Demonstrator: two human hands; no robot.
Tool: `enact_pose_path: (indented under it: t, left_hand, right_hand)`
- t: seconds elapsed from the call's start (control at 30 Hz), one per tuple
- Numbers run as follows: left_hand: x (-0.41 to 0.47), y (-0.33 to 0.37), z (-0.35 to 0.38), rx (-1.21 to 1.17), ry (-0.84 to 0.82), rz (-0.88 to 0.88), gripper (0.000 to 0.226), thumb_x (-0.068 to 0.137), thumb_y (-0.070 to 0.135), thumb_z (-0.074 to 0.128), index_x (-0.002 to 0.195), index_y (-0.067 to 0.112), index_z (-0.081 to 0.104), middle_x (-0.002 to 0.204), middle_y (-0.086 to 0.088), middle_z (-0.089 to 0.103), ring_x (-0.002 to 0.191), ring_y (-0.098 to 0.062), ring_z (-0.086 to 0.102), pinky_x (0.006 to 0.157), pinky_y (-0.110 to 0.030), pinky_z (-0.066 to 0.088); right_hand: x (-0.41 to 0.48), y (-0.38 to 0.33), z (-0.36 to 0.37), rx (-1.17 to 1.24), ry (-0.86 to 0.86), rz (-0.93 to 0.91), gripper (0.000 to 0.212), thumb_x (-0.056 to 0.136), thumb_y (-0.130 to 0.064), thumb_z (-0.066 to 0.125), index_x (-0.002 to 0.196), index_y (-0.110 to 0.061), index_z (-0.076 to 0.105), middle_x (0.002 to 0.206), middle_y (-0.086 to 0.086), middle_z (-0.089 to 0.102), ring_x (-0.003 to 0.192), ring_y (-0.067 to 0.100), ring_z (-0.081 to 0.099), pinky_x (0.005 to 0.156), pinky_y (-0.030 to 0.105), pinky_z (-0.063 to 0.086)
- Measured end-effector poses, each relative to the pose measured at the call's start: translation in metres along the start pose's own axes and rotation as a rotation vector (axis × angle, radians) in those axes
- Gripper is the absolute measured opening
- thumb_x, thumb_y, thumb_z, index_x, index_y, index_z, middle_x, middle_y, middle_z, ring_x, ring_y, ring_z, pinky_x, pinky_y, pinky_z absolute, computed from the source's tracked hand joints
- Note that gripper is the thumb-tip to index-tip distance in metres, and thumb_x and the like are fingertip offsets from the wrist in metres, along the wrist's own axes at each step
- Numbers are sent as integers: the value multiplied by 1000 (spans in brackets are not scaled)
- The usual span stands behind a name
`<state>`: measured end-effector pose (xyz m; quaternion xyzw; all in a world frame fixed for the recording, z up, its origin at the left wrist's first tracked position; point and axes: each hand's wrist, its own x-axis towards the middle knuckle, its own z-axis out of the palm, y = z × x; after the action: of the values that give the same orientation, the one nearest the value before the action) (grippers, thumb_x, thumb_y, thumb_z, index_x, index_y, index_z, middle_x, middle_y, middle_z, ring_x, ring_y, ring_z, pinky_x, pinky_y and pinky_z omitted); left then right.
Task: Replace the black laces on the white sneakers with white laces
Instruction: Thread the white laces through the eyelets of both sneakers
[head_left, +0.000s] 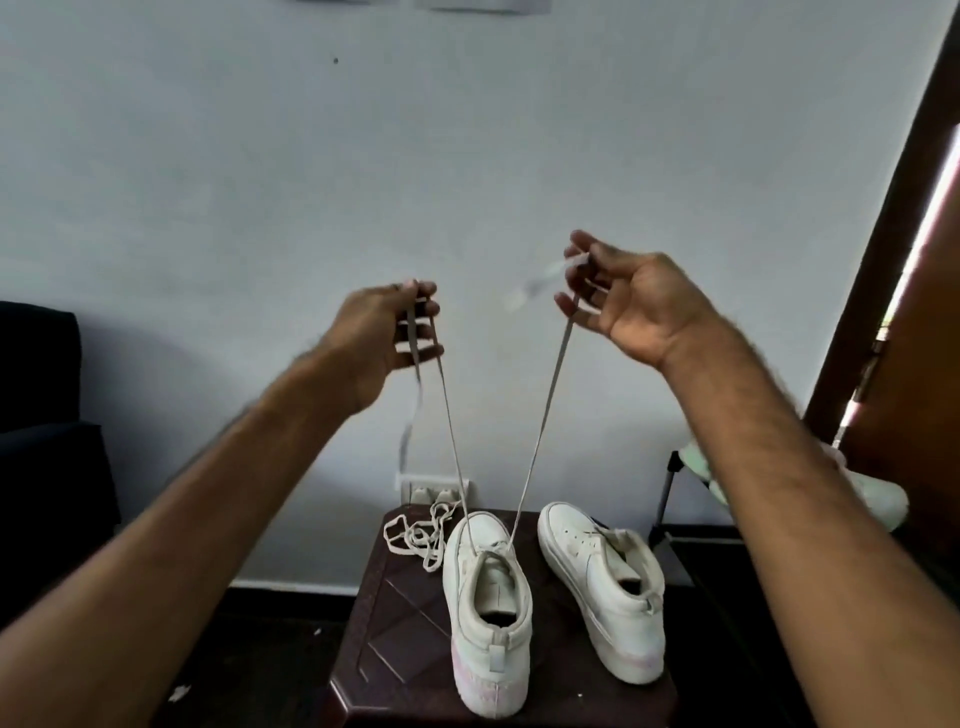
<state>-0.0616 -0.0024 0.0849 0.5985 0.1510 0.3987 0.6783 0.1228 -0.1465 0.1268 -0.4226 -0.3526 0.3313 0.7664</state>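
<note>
1. Head view: a small dark brown desk (395, 623) stands on a dark floor, close to a pale wall (260, 182). A socket (431, 491) sits low on the wall just behind the desk.
2. A dark seat (47, 415) fills the frame's left edge, and a brown door frame (893, 260) runs up its right edge.
3. Two white sneakers stand upright on the desk, heels toward the camera and slightly apart: the laced sneaker (488, 613) in the middle and the other sneaker (602, 582) to its right.
4. A spare lace (421, 535), white and tangled, lies on the desk's back left corner, just beside the laced sneaker's toe.
5. A white lace (545, 405) passes through the laced sneaker's front eyelets, and its two strands rise in a V to the hands, well above the desk.
6. The left hand (384, 338) has its fingers curled. Thumb and forefinger pinch one strand, and the loose end hangs below the hand.
7. The right hand (628, 301) shows its palm, fingers half curled. Its fingertips pinch the other strand, whose blurred end sticks out sideways.
</note>
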Motion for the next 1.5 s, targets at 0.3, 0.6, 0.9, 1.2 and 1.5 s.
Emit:
enact_pose_path:
  t: [0.3, 0.6, 0.9, 1.2, 1.5]
  left_hand:
    - [-23, 48, -2, 179, 17, 343, 18, 99, 24, 54, 95, 15, 68, 83, 1, 66, 67, -15, 57, 72, -34, 56]
    - [-35, -136, -38, 858, -8, 80, 14, 93, 26, 64, 88, 20, 75, 84, 4, 73, 66, 2, 62, 68, -26, 49]
    - [-69, -210, -16, 1243, -54, 31, 55, 88, 61, 53, 115, 14, 59, 111, -3, 65, 106, -22, 60, 85, -34, 46]
    - [-69, -233, -17, 907, 145, -162, 23, 84, 23, 60, 70, 8, 69, 63, -5, 67, 66, -25, 67, 63, -32, 53]
    - [-70, -247, -23, 455, 187, -334, 20, 87, 9, 59, 75, 5, 74, 73, -13, 70, 60, -19, 64, 51, -28, 49]
  right_hand:
    - [-22, -15, 7, -455, 160, -285, 12, 97, -9, 58, 94, -5, 69, 80, 5, 69, 59, 11, 65, 63, 24, 58]
    - [-26, 91, -66, -756, 152, 113, 10, 90, -9, 69, 86, -1, 67, 75, 10, 61, 57, 15, 55, 55, 23, 58]
    - [-42, 170, -87, -823, 134, 153, 15, 95, -6, 61, 92, 6, 68, 72, 7, 60, 61, 16, 61, 64, 32, 62]
    - [-46, 200, -74, -588, 126, 300, 7, 91, 1, 61, 87, 6, 64, 75, 20, 69, 54, 20, 67, 56, 28, 59]
    - [-46, 229, -61, -809, 53, 286, 31, 86, 6, 44, 83, 3, 74, 72, 24, 70, 60, 24, 66, 56, 26, 58]
